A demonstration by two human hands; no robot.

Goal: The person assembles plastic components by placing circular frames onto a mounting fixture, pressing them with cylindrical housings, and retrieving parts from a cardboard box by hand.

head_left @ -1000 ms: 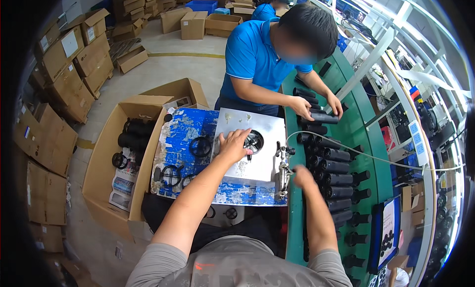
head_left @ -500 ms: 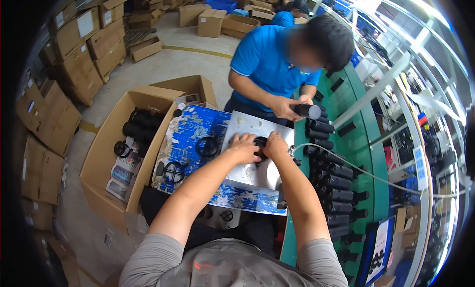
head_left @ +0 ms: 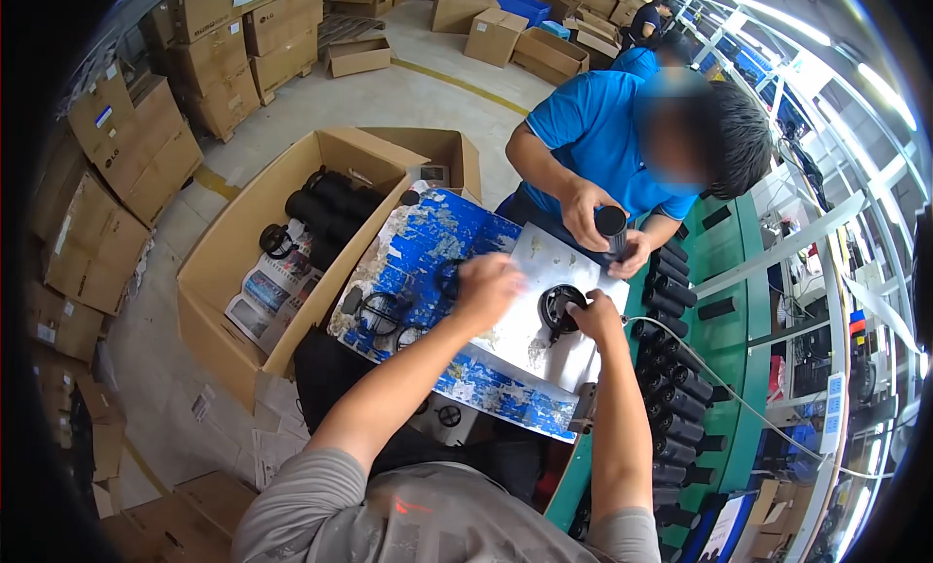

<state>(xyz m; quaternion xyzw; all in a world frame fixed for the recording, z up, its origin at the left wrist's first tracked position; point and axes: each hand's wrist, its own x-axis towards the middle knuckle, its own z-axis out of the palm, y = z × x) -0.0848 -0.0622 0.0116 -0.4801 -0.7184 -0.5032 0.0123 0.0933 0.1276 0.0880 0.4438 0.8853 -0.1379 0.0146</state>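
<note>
On a bare metal plate (head_left: 525, 341) lies a round black spoked part (head_left: 561, 308) that looks like a ring-shaped plastic frame. My right hand (head_left: 600, 316) pinches its right rim between thumb and fingers. My left hand (head_left: 489, 291) hovers over the plate's left edge, its fingers smeared by motion. Close by on the worn blue board (head_left: 428, 228) is another black ring (head_left: 448, 278), partly hidden behind that hand. Farther left, a spoked black ring (head_left: 380, 313) lies flat.
Across the plate, a co-worker in a blue shirt (head_left: 583, 116) holds a black cylinder (head_left: 611, 223). Several black cylinders (head_left: 675, 408) lie on the green bench (head_left: 739, 369) to the right. An open carton (head_left: 209, 320) with black parts stands left. A pale cable (head_left: 700, 364) crosses the bench.
My left hand has come off the round black part and swung left. My right hand stays at its rim. The co-worker's cylinder has tipped more upright. The whole view has shifted.
</note>
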